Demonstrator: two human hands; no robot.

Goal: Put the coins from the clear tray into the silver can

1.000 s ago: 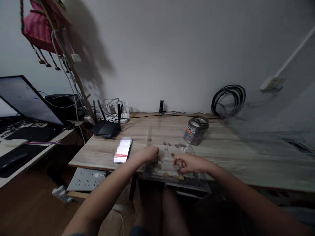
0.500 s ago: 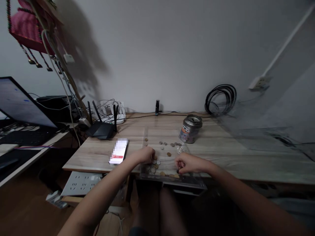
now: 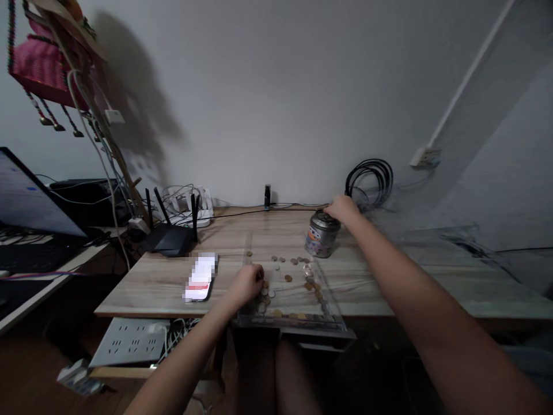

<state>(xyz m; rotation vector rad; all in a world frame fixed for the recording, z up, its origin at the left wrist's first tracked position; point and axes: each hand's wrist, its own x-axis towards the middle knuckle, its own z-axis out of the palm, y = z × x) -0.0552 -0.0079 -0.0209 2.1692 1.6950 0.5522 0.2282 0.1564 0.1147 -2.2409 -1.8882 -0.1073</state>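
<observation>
The right hand [image 3: 343, 208] reaches far forward and sits over the top of the tin [image 3: 321, 233], its fingers curled down onto the lid. Whether they pinch a coin cannot be told; the hand hides the spot. The tin stands upright on the table [image 3: 389, 276], directly under that hand and just beyond the far right corner of the clear tray [image 3: 332, 314].

The left hand [image 3: 247, 284] rests at the tray's left side, loosely closed with knuckles up, fingertips touching the coins [image 3: 298, 274] there. What it holds, if anything, cannot be seen. The coins lie scattered inside the tray, spreading from the left hand's fingertips rightward and away, toward the tin.

Left of the left hand, just beside it, lies a phone [image 3: 200, 277]. Farther off on that side stands a router [image 3: 169, 237]. Beyond the right hand, a cable coil [image 3: 370, 181] leans at the wall.
</observation>
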